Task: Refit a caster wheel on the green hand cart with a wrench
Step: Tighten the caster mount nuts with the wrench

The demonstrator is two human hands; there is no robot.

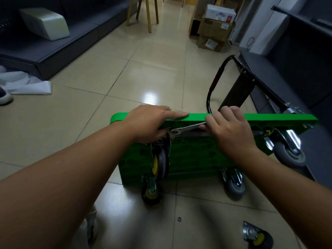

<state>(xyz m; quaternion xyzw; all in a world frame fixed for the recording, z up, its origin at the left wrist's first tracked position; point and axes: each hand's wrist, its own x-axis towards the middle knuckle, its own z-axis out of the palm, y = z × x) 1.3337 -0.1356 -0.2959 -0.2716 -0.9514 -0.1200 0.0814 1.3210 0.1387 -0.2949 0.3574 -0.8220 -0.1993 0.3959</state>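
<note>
Item 1. Green hand cart (194,153): stood on one long edge on the tiled floor (75,108), with its underside turned toward me. Its black handle (215,81) showed beyond the upper edge.

Item 2. Caster wheel (159,162), yellow hub: sat at the upper left corner of the underside, with its mount against the cart and the wheel hanging down.

Item 3. Wrench (186,129): lay nearly level just below the cart's upper edge, its head at the caster's mount and its handle running to the right.

Item 4. My left hand (152,123): rested on the upper edge near the left corner, forefinger straight along that edge. The other fingers curled down over the mount; I could not tell whether they gripped anything.

Item 5. My right hand (231,130): fingers bent, pinching the free end of the wrench handle about midway along the upper edge.

Item 6. Second yellow-hubbed caster (151,193): at the lower left corner, touching the floor.

Item 7. Two grey casters: one (289,151) at the upper right corner, one (235,184) at the lower right.

Item 8. Loose caster (256,236): lay on the floor beside my right forearm, well apart from the cart. A small metal ring (179,219) lay on the floor to its left.

Item 9. Cardboard boxes (213,26): stacked at the far side of the floor. White cloth (27,85): heaped at its left side.
</note>
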